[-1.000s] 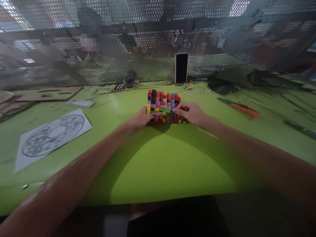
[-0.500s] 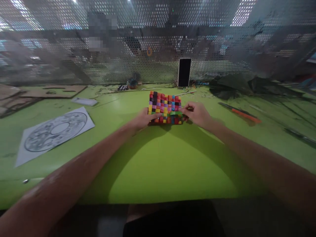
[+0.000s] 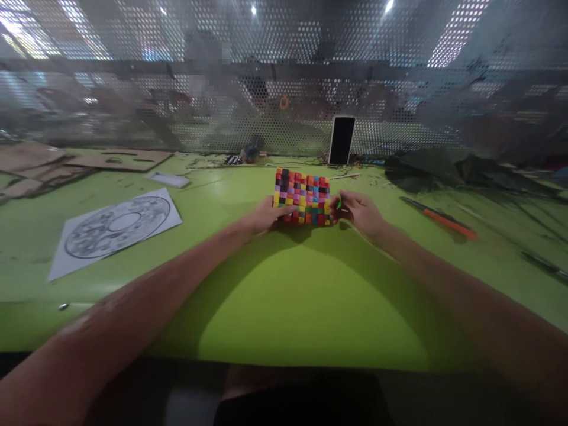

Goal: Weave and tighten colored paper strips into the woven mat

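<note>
A flat woven mat of many small coloured squares (image 3: 302, 197) lies on the green table (image 3: 284, 296), far out in front of me. My left hand (image 3: 265, 214) rests on the mat's near left corner, fingers pressed on it. At the mat's right edge my right hand (image 3: 361, 212) pinches a thin green strip (image 3: 338, 205) that comes out of the weave.
A printed sheet with a round pattern (image 3: 116, 227) lies at the left. Cardboard pieces (image 3: 80, 163) sit at the far left. A dark phone (image 3: 341, 140) leans on the perforated screen behind. An orange-handled tool (image 3: 444, 216) and dark material (image 3: 444, 168) lie at the right.
My right hand has slid from over the mat to its right edge, drawing the green strip sideways. The left hand stays on the mat's left corner. The view has tilted slightly.
</note>
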Demonstrator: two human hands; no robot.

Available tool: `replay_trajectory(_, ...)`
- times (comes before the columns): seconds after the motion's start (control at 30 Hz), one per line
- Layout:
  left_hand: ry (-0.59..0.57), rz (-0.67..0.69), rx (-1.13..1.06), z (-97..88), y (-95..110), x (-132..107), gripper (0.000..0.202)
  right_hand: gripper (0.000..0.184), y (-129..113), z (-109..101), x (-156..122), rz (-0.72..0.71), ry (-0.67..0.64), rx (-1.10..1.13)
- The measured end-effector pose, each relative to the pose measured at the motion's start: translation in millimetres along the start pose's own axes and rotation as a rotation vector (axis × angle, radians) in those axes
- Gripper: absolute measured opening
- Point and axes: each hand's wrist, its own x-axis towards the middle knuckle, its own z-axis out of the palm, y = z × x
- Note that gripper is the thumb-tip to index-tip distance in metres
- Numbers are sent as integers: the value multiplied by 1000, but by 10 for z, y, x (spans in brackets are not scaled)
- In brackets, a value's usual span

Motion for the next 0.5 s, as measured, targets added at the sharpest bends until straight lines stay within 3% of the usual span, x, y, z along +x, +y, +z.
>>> replay_trajectory(0.33, 26, -44, -25, -11, 45, -19, 17, 13, -28, -1, -11, 35, 38, 235)
replay_trajectory(0.43, -8, -25, 0, -34, 33, -17, 19, 7, -17, -40, 2, 37, 42, 173)
replay_trajectory(0.5, -26, -8, 28, -50, 14, -11, 22, 16, -26, -58, -1, 49, 66, 0)
